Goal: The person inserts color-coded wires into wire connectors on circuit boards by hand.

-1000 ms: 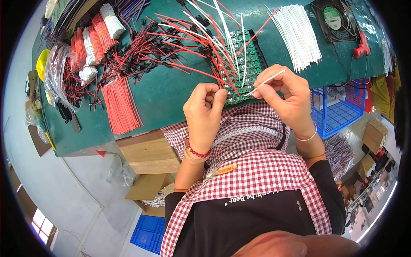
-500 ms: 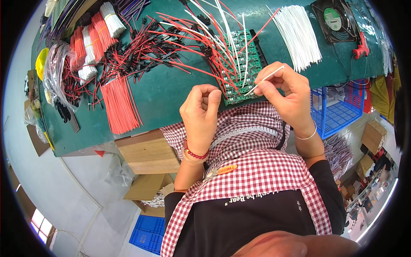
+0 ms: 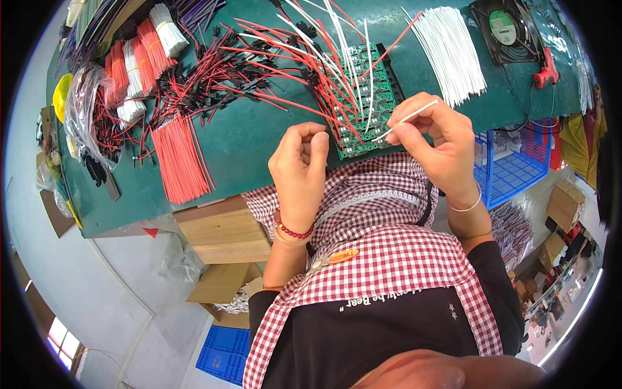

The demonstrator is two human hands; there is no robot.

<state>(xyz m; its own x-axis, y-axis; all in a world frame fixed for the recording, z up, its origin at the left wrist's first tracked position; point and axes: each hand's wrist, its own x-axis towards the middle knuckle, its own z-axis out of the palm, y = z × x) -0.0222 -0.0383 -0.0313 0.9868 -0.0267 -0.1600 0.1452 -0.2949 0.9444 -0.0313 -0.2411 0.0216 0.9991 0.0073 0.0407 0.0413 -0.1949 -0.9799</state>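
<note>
Since a moment ago my right hand point(image 3: 433, 139) has tilted its pinched thin white wire point(image 3: 409, 118) toward the green circuit board point(image 3: 363, 97) at twelve o'clock, many leads seated, while my left hand point(image 3: 301, 165) curls empty.

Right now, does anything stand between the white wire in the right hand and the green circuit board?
Nothing solid: the white wire in the right hand nearly reaches the green circuit board. Only the red and white wires already standing on it crowd the spot.
</note>
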